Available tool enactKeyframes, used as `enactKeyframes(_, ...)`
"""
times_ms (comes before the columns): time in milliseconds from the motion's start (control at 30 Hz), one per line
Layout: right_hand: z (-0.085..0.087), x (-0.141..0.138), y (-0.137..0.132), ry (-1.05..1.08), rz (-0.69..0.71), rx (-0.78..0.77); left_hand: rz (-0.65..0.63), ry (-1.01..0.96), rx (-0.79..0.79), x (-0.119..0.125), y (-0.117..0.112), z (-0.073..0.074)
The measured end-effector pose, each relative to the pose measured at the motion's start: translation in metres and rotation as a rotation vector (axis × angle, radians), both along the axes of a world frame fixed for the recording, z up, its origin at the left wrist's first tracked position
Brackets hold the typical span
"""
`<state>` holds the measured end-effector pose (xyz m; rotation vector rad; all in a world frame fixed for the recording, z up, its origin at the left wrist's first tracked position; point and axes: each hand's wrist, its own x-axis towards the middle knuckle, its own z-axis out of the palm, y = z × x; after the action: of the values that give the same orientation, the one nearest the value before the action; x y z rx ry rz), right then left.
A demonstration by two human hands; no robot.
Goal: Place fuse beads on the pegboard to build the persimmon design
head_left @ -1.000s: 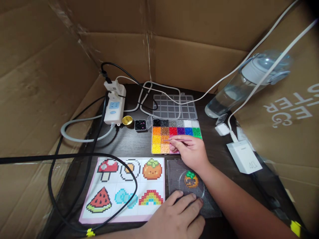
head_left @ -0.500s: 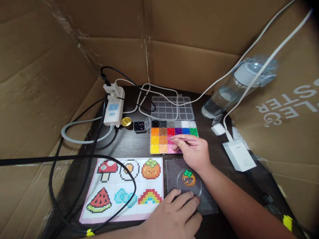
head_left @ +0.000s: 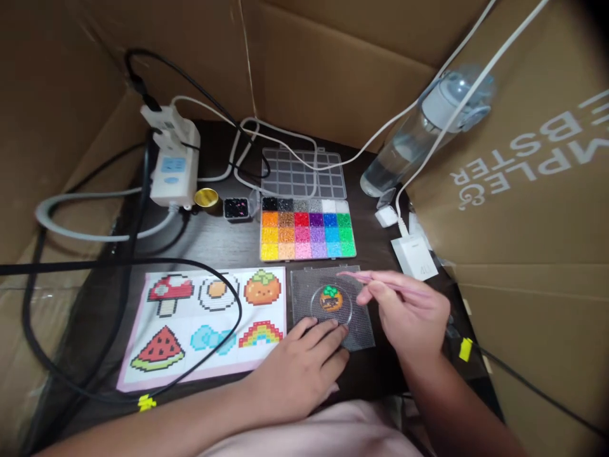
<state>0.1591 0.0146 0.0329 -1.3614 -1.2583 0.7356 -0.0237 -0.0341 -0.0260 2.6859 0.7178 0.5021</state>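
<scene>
My right hand pinches a pair of pink tweezers, whose tips hover over the upper part of a clear pegboard. Whether a bead sits between the tips is too small to tell. On the board, an orange fruit made of beads, with a green top and a gap-like dark patch, lies inside a round outline. My left hand rests flat across the board's lower left edge, fingers stretched out. Beside it is a pattern sheet with a mushroom, egg, persimmon, watermelon, bow and rainbow.
A bead box with many colours stands behind the board, its lid folded back. Left of it are a small box of dark beads, a gold cup and a power strip. A bottle and charger stand right; black cable crosses the sheet.
My right hand has drawn back with the tweezers from the bead box to above the pegboard. The left hand stays on the board. The whole view has shifted, so things appear further left and higher.
</scene>
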Motion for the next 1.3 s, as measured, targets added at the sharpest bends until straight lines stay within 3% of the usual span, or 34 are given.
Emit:
enactKeyframes(167,-0.029,0.020,-0.046,-0.096,0.050,-0.149,0.005,-0.013,-0.037,0.003,0.000,0.002)
enactKeyframes(367,-0.047,0.017,-0.054,-0.092,0.055,-0.086,-0.009,0.004,-0.065,0.004,0.000,0.003)
enactKeyframes(600,-0.047,0.014,-0.051,-0.099,0.100,-0.011,-0.023,0.008,-0.050,0.003,0.001,0.002)
enactKeyframes(1300,-0.044,0.011,-0.050,-0.124,0.094,0.002,-0.018,-0.005,-0.074,0.003,0.001,0.004)
